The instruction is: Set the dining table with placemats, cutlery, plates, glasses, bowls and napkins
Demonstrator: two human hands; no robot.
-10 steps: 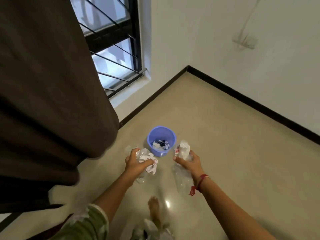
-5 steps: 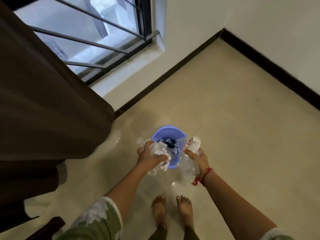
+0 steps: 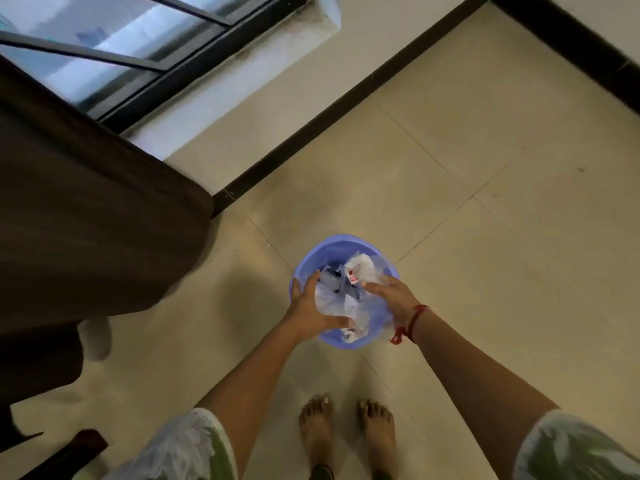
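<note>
A small blue plastic bin point(image 3: 337, 241) stands on the tiled floor right in front of my bare feet point(image 3: 346, 434), with scraps of rubbish inside. Both hands are over its opening. My left hand point(image 3: 306, 306) grips a crumpled clear plastic wrapper point(image 3: 330, 294), thumb underneath, down inside the bin's near left side. My right hand point(image 3: 393, 296), with a red thread at the wrist, pinches another crushed clear plastic piece with a red label point(image 3: 360, 270) over the right side. No table or tableware is in view.
A dark brown curtain point(image 3: 86, 209) hangs at the left and reaches almost to the floor. Behind it is a barred window point(image 3: 145, 39). Black skirting point(image 3: 339, 105) runs along the white walls into the corner. A dark wooden piece point(image 3: 69, 452) shows at bottom left.
I have walked up to the blue bin and now look straight down on it. Both hands, still holding the crumpled plastic, have moved from in front of the bin to over and into its opening.
</note>
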